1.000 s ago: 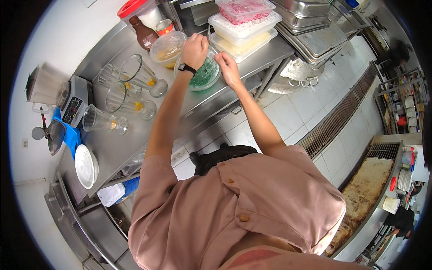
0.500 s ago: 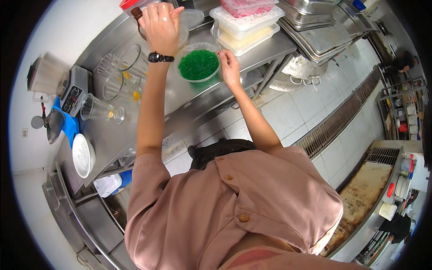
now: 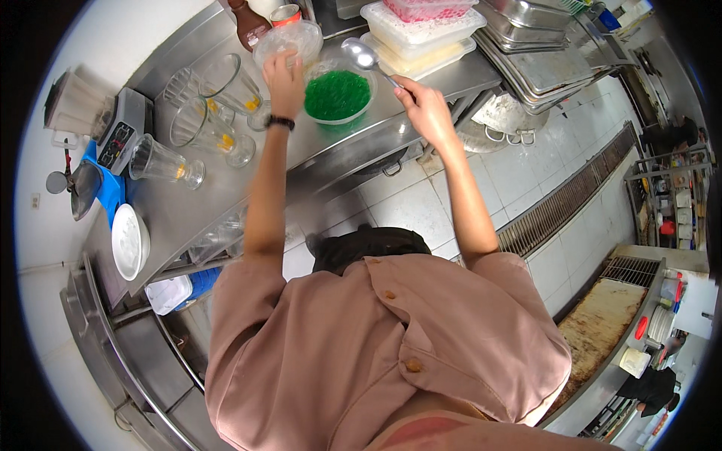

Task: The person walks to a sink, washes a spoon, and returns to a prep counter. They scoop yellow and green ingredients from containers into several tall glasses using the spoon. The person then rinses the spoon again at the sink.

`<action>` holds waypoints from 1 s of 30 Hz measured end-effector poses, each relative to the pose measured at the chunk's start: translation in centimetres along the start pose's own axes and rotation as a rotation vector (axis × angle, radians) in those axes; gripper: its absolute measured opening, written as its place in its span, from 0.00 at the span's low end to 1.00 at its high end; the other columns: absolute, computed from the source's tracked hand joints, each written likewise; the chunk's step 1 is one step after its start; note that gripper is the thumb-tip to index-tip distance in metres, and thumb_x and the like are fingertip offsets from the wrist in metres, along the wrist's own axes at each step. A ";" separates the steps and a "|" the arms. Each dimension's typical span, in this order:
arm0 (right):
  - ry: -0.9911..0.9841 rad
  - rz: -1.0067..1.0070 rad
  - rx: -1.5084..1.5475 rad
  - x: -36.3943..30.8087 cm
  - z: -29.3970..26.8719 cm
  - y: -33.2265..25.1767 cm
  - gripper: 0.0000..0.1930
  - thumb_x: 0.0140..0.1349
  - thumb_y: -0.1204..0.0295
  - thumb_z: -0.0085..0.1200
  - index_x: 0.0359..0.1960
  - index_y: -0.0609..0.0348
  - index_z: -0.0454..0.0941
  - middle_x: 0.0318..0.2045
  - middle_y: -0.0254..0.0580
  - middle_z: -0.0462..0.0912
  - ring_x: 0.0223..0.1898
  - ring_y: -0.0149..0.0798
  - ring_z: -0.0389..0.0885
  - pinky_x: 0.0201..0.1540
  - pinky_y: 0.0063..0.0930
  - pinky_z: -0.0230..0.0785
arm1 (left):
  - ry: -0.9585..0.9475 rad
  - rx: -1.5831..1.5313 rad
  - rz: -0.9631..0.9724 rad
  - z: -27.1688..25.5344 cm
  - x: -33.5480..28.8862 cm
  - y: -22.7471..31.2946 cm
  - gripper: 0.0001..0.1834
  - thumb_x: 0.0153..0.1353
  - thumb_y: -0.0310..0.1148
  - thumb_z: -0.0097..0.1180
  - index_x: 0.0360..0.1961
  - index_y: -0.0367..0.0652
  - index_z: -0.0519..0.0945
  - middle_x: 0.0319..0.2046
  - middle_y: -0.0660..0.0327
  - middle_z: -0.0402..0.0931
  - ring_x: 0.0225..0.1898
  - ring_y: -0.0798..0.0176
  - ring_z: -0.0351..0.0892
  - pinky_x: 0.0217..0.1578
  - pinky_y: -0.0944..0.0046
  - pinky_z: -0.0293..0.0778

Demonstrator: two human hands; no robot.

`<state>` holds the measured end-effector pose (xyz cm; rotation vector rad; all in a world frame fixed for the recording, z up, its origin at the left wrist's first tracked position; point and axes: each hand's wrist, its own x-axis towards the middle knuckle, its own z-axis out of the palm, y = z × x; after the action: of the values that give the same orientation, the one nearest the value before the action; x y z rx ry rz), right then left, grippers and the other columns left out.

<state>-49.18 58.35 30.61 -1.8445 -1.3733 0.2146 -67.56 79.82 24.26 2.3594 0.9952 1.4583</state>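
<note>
A large metal spoon (image 3: 361,53) is in my right hand (image 3: 429,111), its handle pinched between thumb and fingers. The spoon's bowl is above the back edge of a round clear tub of bright green jelly (image 3: 338,96). My left hand (image 3: 284,89) has its fingers bent at the near rim of a translucent plastic bowl (image 3: 293,39), just behind and left of the green jelly. Left of that hand stand several footed dessert glasses (image 3: 197,124) with yellow-orange pieces at the bottom.
Behind are a brown bottle (image 3: 249,24) and an opened can (image 3: 286,14). Stacked white-lidded tubs (image 3: 421,34) stand right of the jelly, with metal trays (image 3: 530,60) beyond. A blender base (image 3: 124,146) and a white bowl (image 3: 131,242) are at the left.
My left hand has come down from above the counter's back to the translucent bowl. The right hand has lifted the spoon and moved right; its bowl now faces up in plain view.
</note>
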 end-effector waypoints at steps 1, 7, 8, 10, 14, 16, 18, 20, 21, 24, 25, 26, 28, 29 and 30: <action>-0.077 -0.045 -0.113 0.3 -0.9 -0.6 0.14 0.61 0.66 0.49 0.47 0.51 0.78 0.30 0.53 0.80 0.36 0.51 0.79 0.38 0.39 0.70 | 0.055 -0.102 -0.018 -0.3 -1.4 0.7 0.17 0.59 0.31 0.50 0.50 0.40 0.70 0.48 0.53 0.66 0.53 0.49 0.61 0.56 0.53 0.56; -0.293 -0.422 -0.660 2.9 -0.2 -4.3 0.11 0.57 0.70 0.49 0.41 0.50 0.79 0.27 0.47 0.81 0.30 0.49 0.81 0.31 0.40 0.73 | 0.085 -0.998 -0.652 0.4 -7.7 4.3 0.20 0.64 0.29 0.42 0.57 0.37 0.65 0.51 0.54 0.66 0.56 0.57 0.63 0.58 0.61 0.57; -0.319 -0.480 -0.734 3.0 0.5 -4.8 0.11 0.57 0.71 0.48 0.39 0.52 0.79 0.26 0.47 0.81 0.29 0.48 0.81 0.30 0.39 0.73 | 0.091 -0.913 -0.707 0.5 -7.7 4.6 0.19 0.65 0.29 0.40 0.57 0.37 0.65 0.52 0.54 0.66 0.56 0.58 0.64 0.58 0.62 0.57; -0.380 -0.552 -0.803 2.9 1.4 -5.6 0.09 0.55 0.73 0.48 0.37 0.55 0.79 0.26 0.47 0.81 0.28 0.48 0.82 0.28 0.39 0.74 | 0.158 -0.815 -0.673 0.8 -7.3 5.0 0.18 0.67 0.29 0.36 0.57 0.36 0.64 0.54 0.53 0.65 0.56 0.58 0.65 0.57 0.64 0.58; -0.480 -0.513 -0.774 1.9 1.9 -6.8 0.09 0.54 0.76 0.46 0.35 0.58 0.79 0.26 0.48 0.81 0.29 0.49 0.82 0.28 0.40 0.74 | 0.232 -0.747 -0.688 1.0 -6.6 5.7 0.18 0.68 0.31 0.35 0.56 0.36 0.65 0.54 0.54 0.66 0.55 0.59 0.66 0.57 0.62 0.59; -0.492 -0.478 -0.745 1.5 1.8 -7.3 0.11 0.53 0.77 0.46 0.36 0.58 0.79 0.26 0.49 0.81 0.29 0.50 0.82 0.30 0.41 0.74 | 0.251 -0.787 -0.716 1.2 -6.7 5.9 0.18 0.69 0.32 0.34 0.56 0.36 0.65 0.54 0.54 0.66 0.55 0.59 0.66 0.56 0.62 0.60; -0.507 -0.457 -0.699 1.1 1.9 -7.7 0.12 0.52 0.78 0.45 0.37 0.58 0.79 0.25 0.50 0.81 0.30 0.51 0.82 0.31 0.42 0.74 | 0.276 -0.799 -0.718 1.5 -6.8 6.1 0.18 0.70 0.33 0.34 0.55 0.35 0.65 0.53 0.53 0.67 0.54 0.59 0.67 0.56 0.62 0.61; -0.519 -0.410 -0.665 0.8 2.0 -7.7 0.14 0.52 0.78 0.45 0.39 0.58 0.79 0.26 0.52 0.81 0.31 0.52 0.81 0.34 0.43 0.74 | 0.294 -0.811 -0.728 1.7 -6.8 6.1 0.18 0.70 0.34 0.33 0.55 0.35 0.64 0.52 0.53 0.67 0.53 0.59 0.67 0.56 0.62 0.61; -0.524 -0.385 -0.641 0.7 2.1 -7.6 0.15 0.52 0.78 0.45 0.41 0.58 0.79 0.27 0.53 0.81 0.32 0.53 0.81 0.35 0.43 0.73 | 0.308 -0.819 -0.721 1.8 -6.7 6.1 0.18 0.70 0.34 0.33 0.55 0.35 0.64 0.52 0.53 0.67 0.53 0.59 0.67 0.56 0.62 0.61; -0.552 -0.357 -0.587 0.5 2.4 -6.9 0.16 0.53 0.77 0.45 0.42 0.57 0.80 0.29 0.57 0.81 0.34 0.53 0.80 0.39 0.43 0.72 | 0.322 -0.835 -0.726 1.9 -6.6 6.1 0.18 0.70 0.34 0.33 0.55 0.35 0.64 0.52 0.53 0.67 0.53 0.59 0.67 0.56 0.62 0.61; -0.556 -0.328 -0.542 0.6 2.4 -6.5 0.15 0.54 0.76 0.46 0.42 0.57 0.81 0.30 0.58 0.81 0.35 0.53 0.80 0.39 0.43 0.72 | 0.316 -0.847 -0.756 1.8 -6.6 6.2 0.17 0.70 0.34 0.33 0.55 0.35 0.64 0.52 0.53 0.67 0.53 0.59 0.67 0.56 0.62 0.61; -0.553 -0.311 -0.489 0.8 2.4 -6.0 0.15 0.54 0.75 0.47 0.42 0.57 0.81 0.31 0.59 0.80 0.36 0.53 0.80 0.40 0.43 0.72 | 0.315 -0.842 -0.734 1.7 -6.6 6.2 0.17 0.70 0.34 0.33 0.55 0.35 0.64 0.52 0.53 0.67 0.53 0.59 0.67 0.56 0.62 0.61; -0.550 -0.301 -0.354 1.7 2.3 -5.0 0.14 0.55 0.73 0.49 0.43 0.57 0.81 0.30 0.57 0.81 0.35 0.50 0.80 0.39 0.40 0.72 | 0.305 -0.849 -0.729 1.5 -6.7 6.3 0.17 0.70 0.34 0.33 0.55 0.35 0.64 0.52 0.53 0.67 0.54 0.59 0.67 0.56 0.62 0.61; -0.551 -0.305 -0.270 2.1 2.2 -4.6 0.14 0.56 0.72 0.51 0.43 0.57 0.81 0.29 0.55 0.82 0.33 0.46 0.81 0.36 0.37 0.72 | 0.303 -0.842 -0.738 1.4 -6.8 6.4 0.17 0.70 0.34 0.33 0.55 0.35 0.63 0.52 0.53 0.67 0.54 0.59 0.66 0.56 0.62 0.60; -0.562 -0.272 -0.215 2.6 2.0 -4.2 0.13 0.56 0.72 0.52 0.43 0.57 0.81 0.28 0.52 0.82 0.30 0.43 0.81 0.34 0.35 0.72 | 0.301 -0.841 -0.739 1.2 -6.9 6.4 0.17 0.70 0.34 0.33 0.55 0.35 0.63 0.52 0.53 0.67 0.54 0.59 0.66 0.56 0.62 0.60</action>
<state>-52.35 61.92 32.93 -1.8152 -2.0862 0.4857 -65.72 70.82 21.85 1.0563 0.9045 1.4970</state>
